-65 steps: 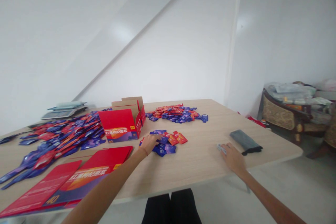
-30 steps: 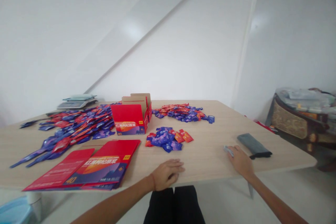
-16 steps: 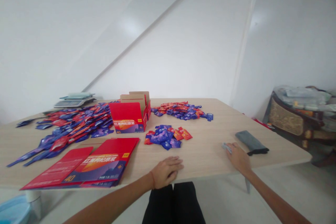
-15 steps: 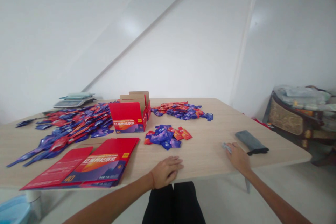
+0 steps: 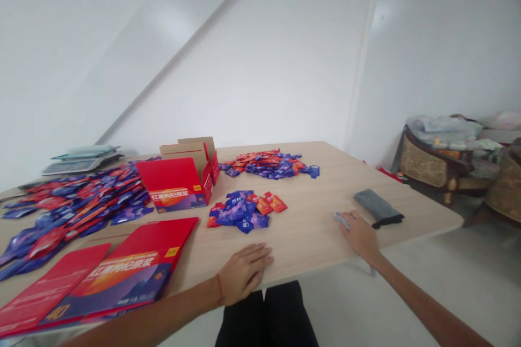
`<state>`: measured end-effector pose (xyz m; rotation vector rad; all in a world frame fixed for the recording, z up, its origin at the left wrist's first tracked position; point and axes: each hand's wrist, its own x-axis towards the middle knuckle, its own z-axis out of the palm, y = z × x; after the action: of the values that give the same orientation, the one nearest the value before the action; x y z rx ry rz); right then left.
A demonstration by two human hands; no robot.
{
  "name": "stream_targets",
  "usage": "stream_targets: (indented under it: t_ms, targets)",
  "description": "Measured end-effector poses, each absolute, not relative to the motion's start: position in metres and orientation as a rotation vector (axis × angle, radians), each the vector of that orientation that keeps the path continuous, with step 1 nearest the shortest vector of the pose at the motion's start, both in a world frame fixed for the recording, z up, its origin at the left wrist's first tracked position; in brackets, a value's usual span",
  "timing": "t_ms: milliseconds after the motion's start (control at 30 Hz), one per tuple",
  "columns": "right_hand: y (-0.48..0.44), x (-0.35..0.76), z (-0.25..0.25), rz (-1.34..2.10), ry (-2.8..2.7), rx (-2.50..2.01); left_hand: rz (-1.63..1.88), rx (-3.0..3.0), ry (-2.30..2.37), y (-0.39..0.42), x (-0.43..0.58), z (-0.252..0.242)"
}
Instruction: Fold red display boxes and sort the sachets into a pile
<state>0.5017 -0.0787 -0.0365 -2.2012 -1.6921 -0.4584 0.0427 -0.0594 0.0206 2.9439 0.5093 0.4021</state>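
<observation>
My left hand lies on the near edge of the wooden table, its fingers stretched out and nothing in it. To the right, my right hand rests on the tabletop with its fingers closed on a small grey-white thing, too small to name. A folded grey cloth lies just beyond that hand. In front of my left hand is a small pile of purple and red sachets. Flattened red and purple cartons lie to its left.
Open red boxes stand behind the flat cartons. A large sachet heap spreads over the left side, with a scale behind it. Another sachet pile lies at the back. Beyond the table's right end stands a patterned chair loaded with bags.
The view has turned slightly right, so everything sits farther left in the picture. Both hands keep nearly the same pose and place on the table.
</observation>
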Motion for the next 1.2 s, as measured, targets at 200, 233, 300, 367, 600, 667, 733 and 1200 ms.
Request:
stream_targets:
  t_ms: [200,233,300,367,600,667,733,1200]
  targets:
    - [-0.080,0.501,-0.035,-0.452,-1.675,-2.149,0.133,3.134,0.491,-0.034,0.087,0.058]
    - [-0.080,0.501,-0.036,-0.446,-1.668,-2.139,0.119,3.171,0.473,-0.022,0.100,0.065]
    - [-0.079,0.502,-0.038,-0.431,-1.659,-2.118,0.102,3.254,0.488,0.011,0.131,0.076]
    - [-0.079,0.502,-0.040,-0.429,-1.646,-2.090,0.089,3.316,0.574,0.051,0.165,0.082]
    - [-0.077,0.503,-0.047,-0.440,-1.607,-1.996,0.156,3.297,0.840,0.185,0.276,0.070]
    - [-0.077,0.502,-0.047,-0.442,-1.588,-1.980,0.194,3.285,0.877,0.212,0.306,0.062]
    - [-0.077,0.501,-0.048,-0.440,-1.569,-1.967,0.217,3.264,0.942,0.233,0.334,0.054]
    - [-0.078,0.498,-0.050,-0.429,-1.542,-1.936,0.043,3.142,1.307,0.275,0.401,0.022]
